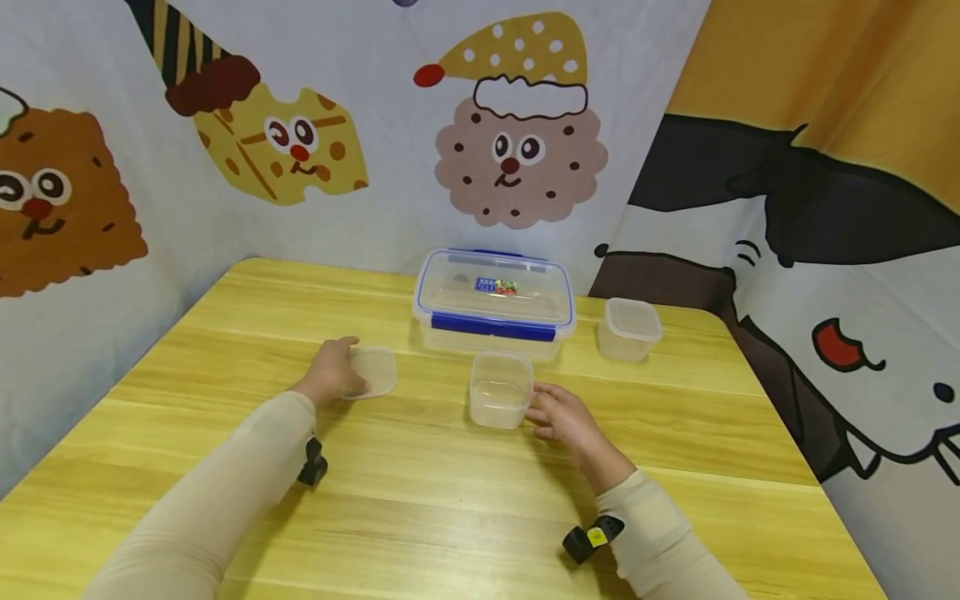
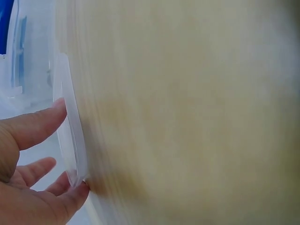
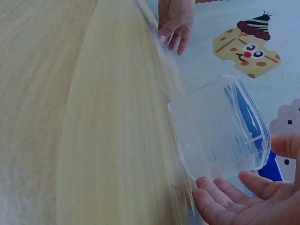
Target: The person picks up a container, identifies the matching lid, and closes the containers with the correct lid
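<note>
My left hand [image 1: 333, 371] is at the left of the table and holds a flat, translucent square lid [image 1: 378, 372] by its edge, thumb on one side and fingers on the other. The left wrist view has this lid [image 2: 75, 126] edge-on, low over the wood. Right of it, a clear open food container [image 1: 500, 400] stands upright on the table. My right hand [image 1: 566, 421] is at the container's right side, fingers loosely extended and fingertips right at its wall. In the right wrist view the thumb [image 3: 285, 144] lies close to the rim of the container [image 3: 211, 136].
A large clear storage box [image 1: 495, 325] with a blue-clipped lid stands behind the open container. Farther right is a small lidded container [image 1: 628, 330]. The wooden table [image 1: 420, 517] meets a cartoon-printed cloth [image 1: 397, 225] at its back, with more cloth at the sides.
</note>
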The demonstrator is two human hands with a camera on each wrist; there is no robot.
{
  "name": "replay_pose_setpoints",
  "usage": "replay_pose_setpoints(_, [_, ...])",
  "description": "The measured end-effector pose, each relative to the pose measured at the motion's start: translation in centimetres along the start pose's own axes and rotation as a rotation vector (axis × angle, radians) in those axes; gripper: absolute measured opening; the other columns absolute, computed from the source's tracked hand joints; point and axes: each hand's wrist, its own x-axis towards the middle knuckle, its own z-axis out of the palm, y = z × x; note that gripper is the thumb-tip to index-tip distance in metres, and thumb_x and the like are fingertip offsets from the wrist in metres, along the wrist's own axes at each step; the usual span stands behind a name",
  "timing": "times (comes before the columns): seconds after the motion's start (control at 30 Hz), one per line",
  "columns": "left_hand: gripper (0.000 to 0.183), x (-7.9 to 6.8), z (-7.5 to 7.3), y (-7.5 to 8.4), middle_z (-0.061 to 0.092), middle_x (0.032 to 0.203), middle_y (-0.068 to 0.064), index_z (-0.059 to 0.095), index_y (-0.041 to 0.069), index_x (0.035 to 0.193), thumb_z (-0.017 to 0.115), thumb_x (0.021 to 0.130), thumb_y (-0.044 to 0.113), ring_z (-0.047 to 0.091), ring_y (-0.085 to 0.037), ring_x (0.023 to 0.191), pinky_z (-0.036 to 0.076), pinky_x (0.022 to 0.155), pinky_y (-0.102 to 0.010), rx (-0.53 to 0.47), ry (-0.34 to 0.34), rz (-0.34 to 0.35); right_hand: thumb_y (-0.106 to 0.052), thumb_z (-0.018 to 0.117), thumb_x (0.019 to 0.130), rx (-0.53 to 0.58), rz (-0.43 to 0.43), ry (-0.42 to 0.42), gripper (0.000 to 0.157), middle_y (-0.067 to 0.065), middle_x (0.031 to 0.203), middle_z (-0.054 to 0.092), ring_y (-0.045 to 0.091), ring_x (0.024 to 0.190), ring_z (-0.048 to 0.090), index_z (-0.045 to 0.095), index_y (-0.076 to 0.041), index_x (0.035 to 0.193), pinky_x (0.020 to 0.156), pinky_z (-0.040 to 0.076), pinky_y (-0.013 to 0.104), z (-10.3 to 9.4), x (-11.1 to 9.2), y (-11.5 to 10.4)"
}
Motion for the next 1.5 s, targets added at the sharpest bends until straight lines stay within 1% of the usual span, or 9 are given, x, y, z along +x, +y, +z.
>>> replay_pose_setpoints(0.1, [0.084, 0.23, 0.04, 0.0, 0.032, 0.127, -0.034, 0.031, -0.009, 0.133, 0.077, 0.064, 0.001, 0.036, -0.043, 0.113, 0.032, 0.098, -0.05, -0.019, 0.012, -0.013, -0.024, 0.042, 0.094, -0.01, -0.008, -0.003, 0.044, 0.022, 0.124, 0.05, 0.03, 0.108, 0.053, 0.042, 0.0, 0.131, 0.083, 0.048, 0.042, -0.04, -0.01, 0.04])
replay_pose_setpoints(0.33, [0.077, 0.55, 0.22, -0.04, 0.035, 0.123, -0.031, 0.034, -0.008, 0.13, 0.075, 0.066, -0.001, 0.04, -0.042, 0.109, 0.04, 0.091, -0.047, -0.071, 0.011, -0.052, -0.025, 0.043, 0.094, -0.011, -0.003, 0.007, 0.044, 0.02, 0.123, 0.051, 0.029, 0.108, 0.054, 0.043, -0.002, 0.13, 0.084, 0.048, 0.042, 0.04, 0.04, 0.02])
replay_pose_setpoints(0.53, [0.074, 0.66, 0.08, 0.14, 0.035, 0.124, -0.032, 0.034, -0.008, 0.13, 0.073, 0.068, -0.004, 0.039, -0.043, 0.111, 0.042, 0.09, -0.048, -0.102, 0.009, -0.049, -0.026, 0.044, 0.093, -0.014, -0.005, 0.01, 0.044, 0.02, 0.123, 0.051, 0.03, 0.108, 0.054, 0.043, -0.002, 0.13, 0.084, 0.048, 0.042, 0.04, 0.03, 0.04])
replay_pose_setpoints(0.63, [0.072, 0.62, -0.14, 0.32, 0.037, 0.123, -0.032, 0.035, -0.009, 0.129, 0.072, 0.068, -0.005, 0.041, -0.043, 0.109, 0.042, 0.09, -0.047, -0.115, 0.009, -0.045, -0.026, 0.043, 0.093, -0.014, -0.008, 0.007, 0.044, 0.021, 0.123, 0.051, 0.03, 0.107, 0.054, 0.042, -0.001, 0.13, 0.084, 0.048, 0.042, 0.02, 0.02, 0.06])
replay_pose_setpoints(0.77, [0.065, 0.64, -0.21, 0.34, 0.045, 0.115, -0.03, 0.04, -0.008, 0.124, 0.071, 0.067, -0.006, 0.047, -0.038, 0.101, 0.046, 0.084, -0.042, -0.149, 0.011, -0.037, -0.025, 0.043, 0.093, -0.006, -0.003, 0.008, 0.044, 0.02, 0.123, 0.051, 0.03, 0.108, 0.054, 0.042, -0.002, 0.131, 0.084, 0.048, 0.042, 0.04, 0.04, 0.02])
replay_pose_setpoints(0.9, [0.058, 0.62, -0.17, 0.35, 0.046, 0.11, -0.027, 0.043, -0.007, 0.12, 0.07, 0.068, -0.007, 0.048, -0.034, 0.096, 0.049, 0.077, -0.037, -0.197, -0.001, -0.033, -0.025, 0.043, 0.093, -0.003, -0.005, 0.011, 0.045, 0.02, 0.123, 0.051, 0.03, 0.108, 0.053, 0.041, -0.002, 0.131, 0.084, 0.048, 0.042, 0.04, -0.02, 0.02])
replay_pose_setpoints(1.13, [0.053, 0.29, -0.24, 0.74, 0.047, 0.113, -0.026, 0.044, -0.004, 0.12, 0.066, 0.072, -0.004, 0.05, -0.034, 0.099, 0.049, 0.076, -0.036, -0.227, -0.016, -0.052, -0.025, 0.043, 0.093, -0.003, -0.016, 0.009, 0.046, 0.021, 0.123, 0.05, 0.032, 0.109, 0.053, 0.039, -0.001, 0.132, 0.084, 0.048, 0.043, 0.1, -0.19, 0.02])
replay_pose_setpoints(1.37, [0.047, -0.03, -0.44, 0.75, 0.051, 0.107, -0.024, 0.045, -0.005, 0.119, 0.06, 0.074, -0.002, 0.054, -0.029, 0.09, 0.05, 0.07, -0.032, -0.303, -0.024, -0.044, -0.025, 0.043, 0.093, -0.004, -0.014, 0.012, 0.046, 0.021, 0.122, 0.051, 0.031, 0.108, 0.053, 0.04, 0.0, 0.131, 0.084, 0.048, 0.043, 0.16, -0.27, -0.02])
replay_pose_setpoints(1.5, [0.044, -0.29, -0.6, 0.85, 0.053, 0.105, -0.022, 0.047, -0.005, 0.117, 0.06, 0.076, 0.001, 0.053, -0.026, 0.085, 0.049, 0.067, -0.029, -0.35, -0.033, -0.04, -0.025, 0.044, 0.093, 0.004, -0.013, 0.014, 0.046, 0.021, 0.122, 0.051, 0.031, 0.108, 0.053, 0.04, 0.0, 0.131, 0.085, 0.047, 0.043, 0.16, -0.25, -0.05])
